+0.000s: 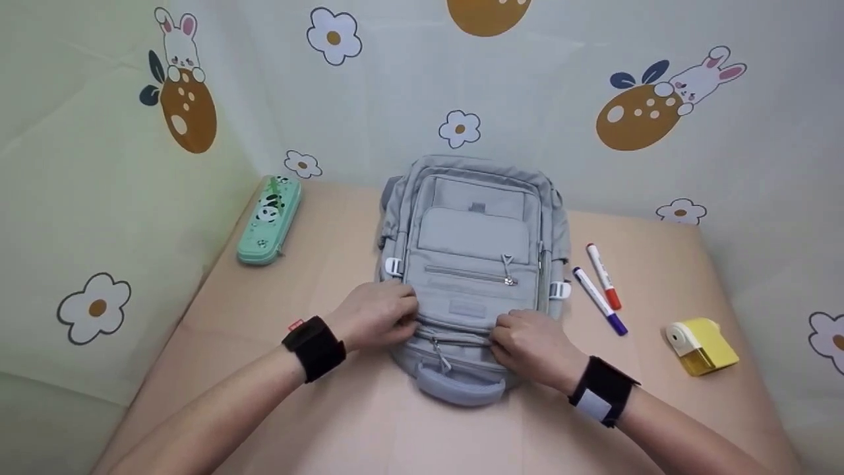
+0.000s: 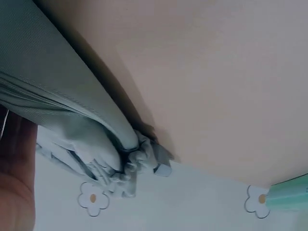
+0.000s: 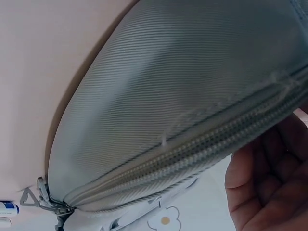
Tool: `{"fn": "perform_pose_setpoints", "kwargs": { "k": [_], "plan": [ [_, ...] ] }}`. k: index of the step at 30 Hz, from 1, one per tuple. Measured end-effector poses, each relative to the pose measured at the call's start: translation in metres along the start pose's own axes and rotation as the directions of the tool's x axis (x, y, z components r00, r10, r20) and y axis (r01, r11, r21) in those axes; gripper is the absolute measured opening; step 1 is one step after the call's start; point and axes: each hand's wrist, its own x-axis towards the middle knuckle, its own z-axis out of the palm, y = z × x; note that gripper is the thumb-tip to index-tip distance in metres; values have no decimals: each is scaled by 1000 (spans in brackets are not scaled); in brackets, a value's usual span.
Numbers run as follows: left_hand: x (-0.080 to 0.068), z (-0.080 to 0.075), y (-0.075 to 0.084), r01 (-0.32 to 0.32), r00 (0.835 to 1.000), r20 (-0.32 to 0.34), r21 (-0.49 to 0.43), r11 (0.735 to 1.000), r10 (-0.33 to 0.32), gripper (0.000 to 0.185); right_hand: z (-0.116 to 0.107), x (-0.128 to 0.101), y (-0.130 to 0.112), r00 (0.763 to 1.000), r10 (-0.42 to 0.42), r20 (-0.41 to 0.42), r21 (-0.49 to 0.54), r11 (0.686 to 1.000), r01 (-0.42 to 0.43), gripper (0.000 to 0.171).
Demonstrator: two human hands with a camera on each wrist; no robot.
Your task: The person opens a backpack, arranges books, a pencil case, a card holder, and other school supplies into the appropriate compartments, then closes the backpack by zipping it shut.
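Note:
A grey backpack (image 1: 475,244) lies flat on the beige table (image 1: 316,422), its carry handle (image 1: 459,389) toward me. My left hand (image 1: 379,313) has its fingers curled onto the fabric at the bag's near left, just above the top zipper. My right hand (image 1: 531,340) grips the fabric at the near right in the same way. A zipper pull (image 1: 440,356) lies between the hands. The right wrist view shows the shut zipper line (image 3: 192,154) along the backpack (image 3: 183,96), with my right hand's palm (image 3: 269,183) beside it. In the left wrist view, part of my left hand (image 2: 17,178) presses against the backpack (image 2: 57,96).
A mint panda pencil case (image 1: 270,221) lies at the far left by the wall. To the right of the bag lie a red-capped marker (image 1: 603,276) and a purple-capped marker (image 1: 600,301); a yellow sharpener (image 1: 702,346) sits further right. Patterned cloth walls enclose the table.

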Motion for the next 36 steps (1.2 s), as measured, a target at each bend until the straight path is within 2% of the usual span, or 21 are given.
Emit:
{"fn": "perform_pose_setpoints", "kwargs": {
  "k": [2,5,7,11,13,15,20,23,27,36],
  "plan": [
    [2,-2,13,43,999,-3,27,999,-43,31,0,0,0,1000,14,-9,17,1000,-14,13],
    [8,-5,36,130,990,59,23,991,-131,48,0,0,-1,999,30,-23,25,999,-30,13],
    [13,-6,49,204,971,126,16,979,-204,57,-1,1,-1,999,42,-29,27,999,-41,12],
    [19,-6,64,337,916,233,-4,941,-327,61,-3,1,-2,998,65,-25,39,997,-64,8],
    [21,-7,65,380,896,265,-38,924,-357,56,-4,1,-2,997,74,-23,46,996,-72,6],
    [20,-10,64,400,886,286,-75,914,-364,52,-4,2,-2,996,81,-19,52,995,-80,6],
    [18,-19,58,412,880,331,-176,894,-340,32,-5,1,-2,995,96,-16,74,993,-95,6],
    [16,-25,55,433,873,350,-229,872,-341,19,-6,2,-3,994,106,-8,84,991,-105,4],
    [14,-30,50,451,870,348,-279,848,-349,16,-8,2,-3,993,121,11,85,989,-121,3],
    [3,-33,36,408,898,328,-362,838,-295,8,-7,0,-2,995,100,-12,73,992,-99,3]
  ]
}}
